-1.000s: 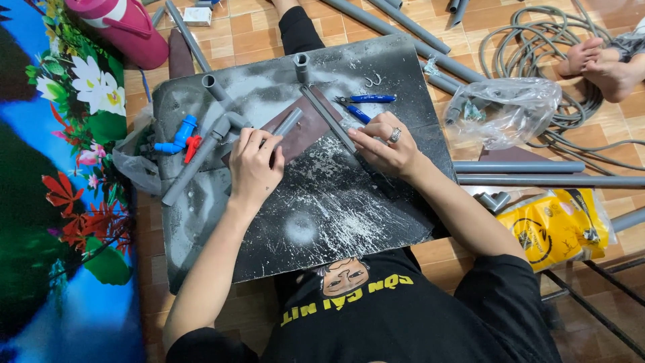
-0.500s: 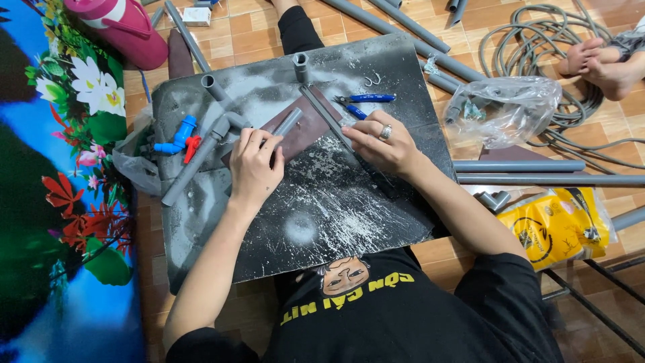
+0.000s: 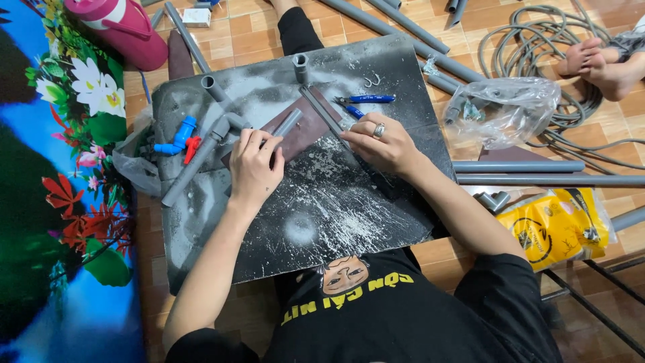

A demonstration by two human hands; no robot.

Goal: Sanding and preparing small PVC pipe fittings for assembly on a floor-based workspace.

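A dark, dust-streaked board [image 3: 322, 222] lies across my lap. My left hand [image 3: 255, 168] presses on a brown flat piece [image 3: 306, 128] and grips a short grey pipe [image 3: 287, 123] lying on it. My right hand [image 3: 383, 142], a ring on one finger, rests on the board beside a long thin grey pipe [image 3: 321, 111] and touches its lower end. Blue-handled pliers [image 3: 366, 99] lie just beyond my right hand. A longer grey pipe with a fitting [image 3: 195, 163] slants at the board's left edge.
Blue and red valve fittings [image 3: 178, 138] sit at the board's left. Grey pipes [image 3: 521, 167], a clear plastic bag [image 3: 510, 107], a yellow bag [image 3: 557, 225] and coiled cable [image 3: 537, 47] lie on the tiled floor at right. Another person's feet [image 3: 598, 64] are at top right. A flowered mat [image 3: 60, 181] lies left.
My right hand has slid slightly left and down along the thin pipe. My left hand has stayed on the short pipe and brown piece.
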